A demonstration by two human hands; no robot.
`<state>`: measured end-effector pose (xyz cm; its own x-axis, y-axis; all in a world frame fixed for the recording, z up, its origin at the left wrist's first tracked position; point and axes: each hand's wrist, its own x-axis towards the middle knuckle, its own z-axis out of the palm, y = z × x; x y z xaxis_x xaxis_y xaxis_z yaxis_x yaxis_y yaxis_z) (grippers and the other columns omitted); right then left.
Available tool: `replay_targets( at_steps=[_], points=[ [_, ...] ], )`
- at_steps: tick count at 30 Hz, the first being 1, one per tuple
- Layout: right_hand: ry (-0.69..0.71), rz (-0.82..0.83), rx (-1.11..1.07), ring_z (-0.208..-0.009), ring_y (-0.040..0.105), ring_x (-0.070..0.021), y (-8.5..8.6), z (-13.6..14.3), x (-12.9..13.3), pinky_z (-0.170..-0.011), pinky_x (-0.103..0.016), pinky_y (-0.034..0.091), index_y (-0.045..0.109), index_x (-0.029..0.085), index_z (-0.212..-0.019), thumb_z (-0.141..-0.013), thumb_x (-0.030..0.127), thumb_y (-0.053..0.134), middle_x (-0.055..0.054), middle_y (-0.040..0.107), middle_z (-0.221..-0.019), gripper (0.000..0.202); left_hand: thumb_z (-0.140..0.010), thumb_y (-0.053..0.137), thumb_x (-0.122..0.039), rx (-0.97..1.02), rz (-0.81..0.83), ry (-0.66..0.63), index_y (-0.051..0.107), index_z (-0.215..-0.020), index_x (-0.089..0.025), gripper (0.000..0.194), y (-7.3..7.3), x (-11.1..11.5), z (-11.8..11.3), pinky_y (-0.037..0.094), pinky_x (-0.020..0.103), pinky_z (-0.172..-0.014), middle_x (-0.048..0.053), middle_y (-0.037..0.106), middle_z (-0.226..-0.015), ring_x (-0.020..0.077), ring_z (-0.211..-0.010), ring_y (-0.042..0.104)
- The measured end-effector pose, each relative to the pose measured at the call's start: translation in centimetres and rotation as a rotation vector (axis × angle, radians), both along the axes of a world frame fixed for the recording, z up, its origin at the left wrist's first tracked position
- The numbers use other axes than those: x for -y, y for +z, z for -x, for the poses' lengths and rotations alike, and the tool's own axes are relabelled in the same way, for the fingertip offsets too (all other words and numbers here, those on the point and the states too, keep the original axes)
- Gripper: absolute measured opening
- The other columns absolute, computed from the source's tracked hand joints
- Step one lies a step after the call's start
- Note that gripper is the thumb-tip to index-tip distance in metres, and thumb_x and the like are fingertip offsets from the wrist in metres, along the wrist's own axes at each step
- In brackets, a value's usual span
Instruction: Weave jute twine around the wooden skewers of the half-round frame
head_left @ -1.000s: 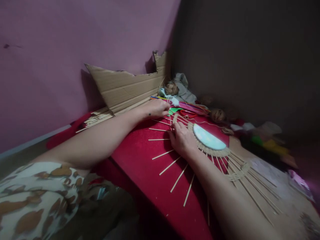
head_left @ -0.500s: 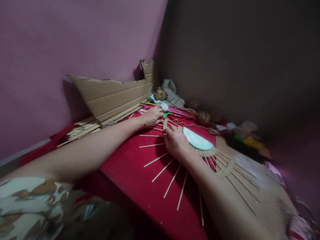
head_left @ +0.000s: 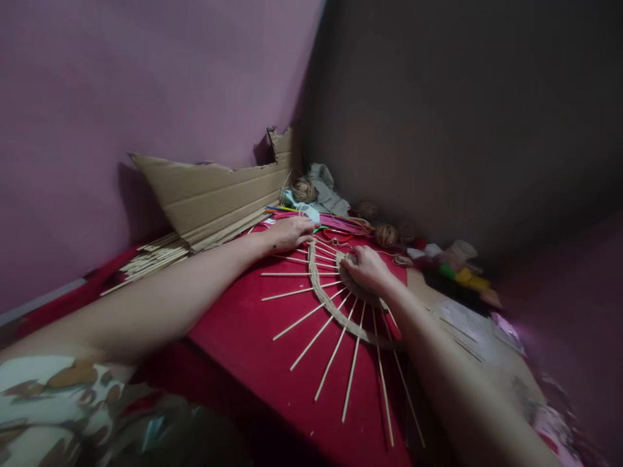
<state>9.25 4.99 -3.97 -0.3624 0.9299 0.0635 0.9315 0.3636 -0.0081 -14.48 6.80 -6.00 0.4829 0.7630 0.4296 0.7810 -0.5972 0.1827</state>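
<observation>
The half-round sunburst of thin pale sticks and tan woven twine (head_left: 341, 315) lies flat on a bench covered in deep red cloth (head_left: 233, 331), its sticks fanning toward the near edge. A curved tan outer band (head_left: 317, 285) crosses the sticks partway along, and a smaller half-round inner woven piece (head_left: 359, 290) sits at the hub.

The left hand (head_left: 292, 232) reaches across to the far left end of the outer band, its fingers bent downward beside the first sticks; whether they grip anything cannot be told. The right hand (head_left: 368, 267) rests over the inner woven piece, covering part of it, with its fingers curled at the left end; whether they are pinched on it is unclear. The right forearm hides the sunburst's right side.

Behind the left hand lie a bundle of pink strands (head_left: 343, 224) and a brown ball of twine (head_left: 304, 190) against a crumpled grey cloth (head_left: 331, 200). A torn sheet of brown cardboard (head_left: 219, 198) leans on the purple wall (head_left: 146, 78), with a pile of loose pale sticks (head_left: 150, 261) by its lower left corner. Another brown twine ball (head_left: 386, 235) sits beyond the right hand, near the dark wall (head_left: 462, 123).
</observation>
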Motion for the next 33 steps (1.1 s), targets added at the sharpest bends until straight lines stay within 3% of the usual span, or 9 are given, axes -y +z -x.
replay_targets(
  at_steps=[5, 14, 20, 24, 27, 33],
  points=[
    [-0.005, -0.007, 0.020, -0.098, 0.063, -0.0254, 0.3, 1.0, 0.5, -0.079, -0.033, 0.044, 0.067, 0.016, -0.101, -0.093, 0.040, 0.037, -0.015, 0.068, -0.107, 0.039, -0.082, 0.058, -0.024, 0.025, 0.084, -0.101, 0.052, -0.064, -0.016, 0.021, 0.7, 0.6, 0.6, 0.038, 0.023, -0.064, 0.001, 0.053, -0.071, 0.0119, -0.066, 0.047],
    [-0.066, 0.035, 0.051, -0.095, 0.067, -0.0266, 0.0, 2.6, 2.3, -0.074, -0.033, 0.046, 0.068, 0.013, -0.105, -0.098, 0.039, 0.028, -0.020, 0.070, -0.104, 0.048, -0.084, 0.050, -0.028, 0.078, 0.165, -0.192, 0.046, -0.063, -0.017, 0.024, 0.7, 1.2, 1.0, 0.034, 0.022, -0.058, -0.002, 0.045, -0.066, 0.0106, -0.061, 0.038],
    [0.055, 0.049, 0.052, -0.094, 0.067, -0.0237, 1.1, 2.4, 1.4, -0.074, -0.029, 0.043, 0.070, 0.013, -0.101, -0.100, 0.040, 0.026, -0.019, 0.071, -0.101, 0.052, -0.084, 0.047, -0.030, 0.069, 0.142, -0.211, 0.048, -0.065, -0.017, 0.023, 1.8, 2.2, 0.6, 0.034, 0.023, -0.058, -0.001, 0.046, -0.066, 0.0114, -0.060, 0.040],
    [0.172, 0.103, 0.057, -0.086, 0.067, -0.0195, 1.6, 1.7, -0.3, -0.070, -0.025, 0.041, 0.073, 0.014, -0.090, -0.099, 0.043, 0.032, -0.015, 0.073, -0.093, 0.051, -0.083, 0.045, -0.022, -0.033, 0.092, -0.183, 0.049, -0.067, -0.018, 0.017, 2.6, 3.2, 0.4, 0.032, 0.024, -0.056, 0.000, 0.047, -0.065, 0.0117, -0.058, 0.038],
    [0.244, 0.149, 0.063, -0.082, 0.067, -0.0172, 1.6, 1.1, -1.1, -0.067, -0.023, 0.040, 0.073, 0.015, -0.090, -0.098, 0.046, 0.036, -0.012, 0.073, -0.090, 0.049, -0.080, 0.046, -0.018, -0.102, 0.083, -0.172, 0.050, -0.064, -0.019, 0.016, 2.9, 3.4, 0.4, 0.028, 0.026, -0.053, 0.000, 0.046, -0.061, 0.0122, -0.055, 0.035],
    [0.303, 0.179, 0.039, -0.078, 0.065, -0.0169, 0.8, 0.1, -1.0, -0.065, -0.025, 0.037, 0.072, 0.016, -0.091, -0.098, 0.044, 0.035, -0.011, 0.073, -0.088, 0.047, -0.079, 0.048, -0.016, -0.171, 0.086, -0.083, 0.062, -0.070, -0.019, 0.017, 2.7, 2.4, 1.3, 0.033, 0.026, -0.060, 0.001, 0.057, -0.067, 0.0131, -0.062, 0.046]
  ],
)
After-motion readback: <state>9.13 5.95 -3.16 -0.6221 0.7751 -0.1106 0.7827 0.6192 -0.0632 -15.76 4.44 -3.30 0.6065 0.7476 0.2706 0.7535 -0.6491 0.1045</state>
